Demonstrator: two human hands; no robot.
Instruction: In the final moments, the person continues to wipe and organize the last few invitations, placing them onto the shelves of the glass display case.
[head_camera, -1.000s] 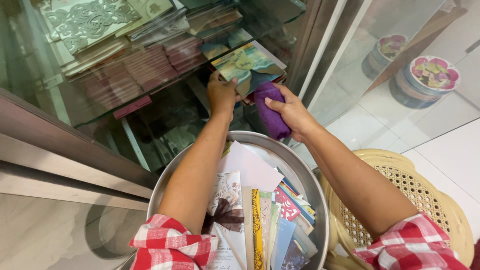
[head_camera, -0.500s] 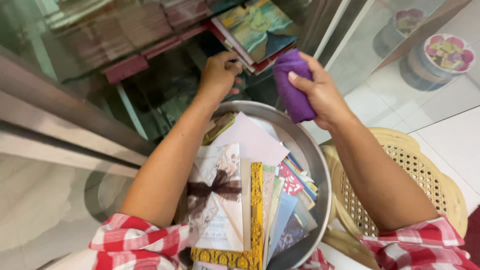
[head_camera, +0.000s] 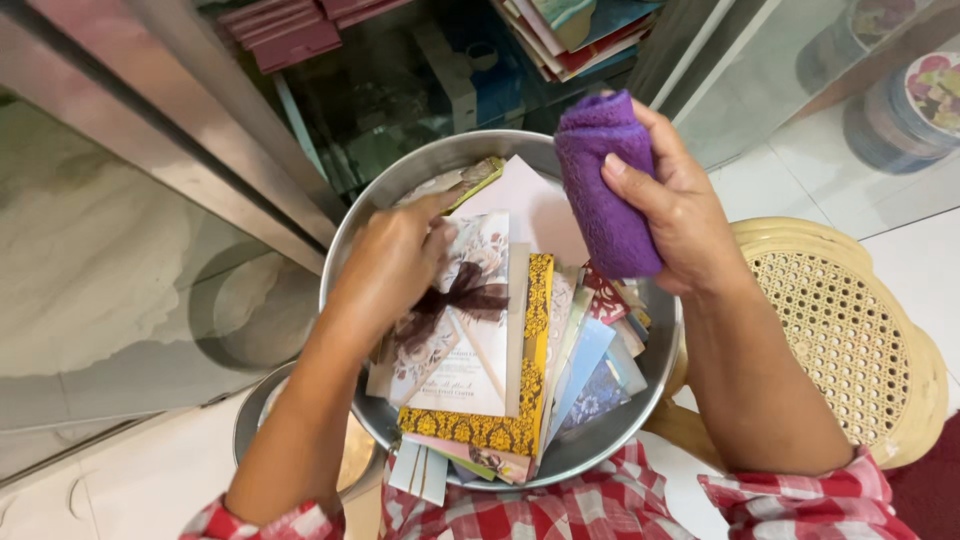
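A round metal basin (head_camera: 640, 400) rests on my lap, filled with several upright greeting cards (head_camera: 545, 360). A pale card tied with a dark brown ribbon (head_camera: 465, 300) leans at the front of the stack. My left hand (head_camera: 390, 265) lies on the left side of the cards, fingers touching a card at the basin's far rim. My right hand (head_camera: 680, 200) hovers over the basin's right side, closed around a rolled purple cloth (head_camera: 605, 175).
A glass cabinet (head_camera: 430, 80) stands ahead, with stacked books and cards (head_camera: 570, 25) and maroon booklets (head_camera: 290, 30) on its shelf. A metal frame (head_camera: 180, 120) runs diagonally at left. A yellow cane stool (head_camera: 850, 330) sits at right, a floral round tin (head_camera: 915, 100) behind glass.
My left hand came back from the cabinet shelf down onto the cards in the basin. My right hand kept the purple cloth and dropped nearer the basin; the view tilted downward.
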